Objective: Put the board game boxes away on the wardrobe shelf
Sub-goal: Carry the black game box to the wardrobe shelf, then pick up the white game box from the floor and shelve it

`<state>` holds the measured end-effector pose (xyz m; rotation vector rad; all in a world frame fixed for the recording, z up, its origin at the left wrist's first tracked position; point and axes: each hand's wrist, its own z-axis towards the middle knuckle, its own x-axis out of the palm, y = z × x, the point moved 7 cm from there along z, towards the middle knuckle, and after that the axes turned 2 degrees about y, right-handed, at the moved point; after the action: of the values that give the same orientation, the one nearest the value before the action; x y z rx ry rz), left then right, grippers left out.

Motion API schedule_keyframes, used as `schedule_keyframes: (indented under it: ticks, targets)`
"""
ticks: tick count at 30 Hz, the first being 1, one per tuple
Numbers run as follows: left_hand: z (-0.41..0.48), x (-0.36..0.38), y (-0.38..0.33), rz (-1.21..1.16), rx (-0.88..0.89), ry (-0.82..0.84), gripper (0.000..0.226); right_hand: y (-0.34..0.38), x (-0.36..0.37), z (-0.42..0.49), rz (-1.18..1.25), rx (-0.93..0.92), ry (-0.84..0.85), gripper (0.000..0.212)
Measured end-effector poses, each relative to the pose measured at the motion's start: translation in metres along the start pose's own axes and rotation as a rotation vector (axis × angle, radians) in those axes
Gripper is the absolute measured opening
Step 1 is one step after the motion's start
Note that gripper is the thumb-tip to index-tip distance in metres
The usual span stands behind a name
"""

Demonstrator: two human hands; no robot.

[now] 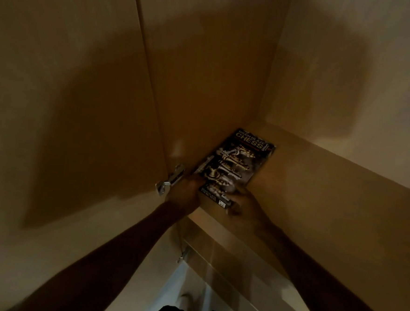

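A dark chess box with chess pieces printed on its lid lies flat on the wardrobe shelf, pushed against the left inner wall. My left hand grips its near left corner. My right hand holds its near right corner at the shelf's front edge. Both arms reach up from below. The scene is dim and slightly blurred.
The open wardrobe door stands at the left, with a metal hinge just beside my left hand. A second hinge sits lower. The shelf's bare surface stretches to the right of the box.
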<state>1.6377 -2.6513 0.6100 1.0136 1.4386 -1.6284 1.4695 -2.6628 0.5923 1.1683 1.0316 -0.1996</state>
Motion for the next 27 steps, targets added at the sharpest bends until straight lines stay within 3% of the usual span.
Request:
schedule_keyframes:
  ticks: [5,9,16,23,27]
  targets:
    - [0.007,0.007,0.003,-0.049,-0.021,0.114,0.064,0.002,-0.001,0.015,0.012,0.019,-0.01,0.055]
    - [0.0,0.009,0.002,-0.13,0.006,0.112,0.063,0.004,-0.003,0.007,0.057,-0.014,-0.045,0.062]
    - [-0.088,0.007,0.021,-0.502,-0.356,-0.163,0.032,0.029,-0.009,-0.045,0.246,0.044,-0.149,0.045]
    - [-0.261,0.026,0.023,-0.7,-0.719,-0.479,0.024,0.059,0.068,-0.107,0.401,0.058,0.149,0.035]
    - [-0.383,0.052,0.012,-0.744,-0.956,-0.564,0.025,0.083,0.139,-0.151,0.391,0.01,0.383,0.036]
